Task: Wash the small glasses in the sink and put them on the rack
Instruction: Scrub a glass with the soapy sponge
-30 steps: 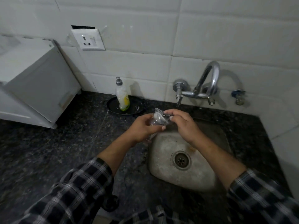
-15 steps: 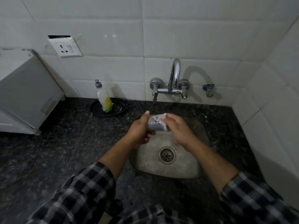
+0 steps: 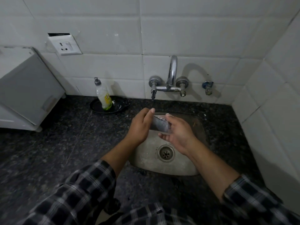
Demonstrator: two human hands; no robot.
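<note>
A small clear glass [image 3: 160,125] lies on its side in the air over the steel sink [image 3: 191,169], just below the tap's spout. My left hand [image 3: 140,127] wraps it from the left. My right hand [image 3: 177,133] cups its other end from the right, fingers partly spread. Both hands touch the glass. The tap [image 3: 170,83] stands on the tiled wall behind; I see no water stream. No rack is in view.
A dish soap bottle [image 3: 103,98] stands on a black plate [image 3: 97,108] left of the sink. A white appliance [image 3: 27,93] sits at the far left on the dark granite counter [image 3: 56,143]. A tiled side wall [image 3: 276,111] closes in on the right.
The view has shifted so the sink sits more central. The glass has turned from tilted upright to lying sideways between my hands, and my right fingers have spread open along it.
</note>
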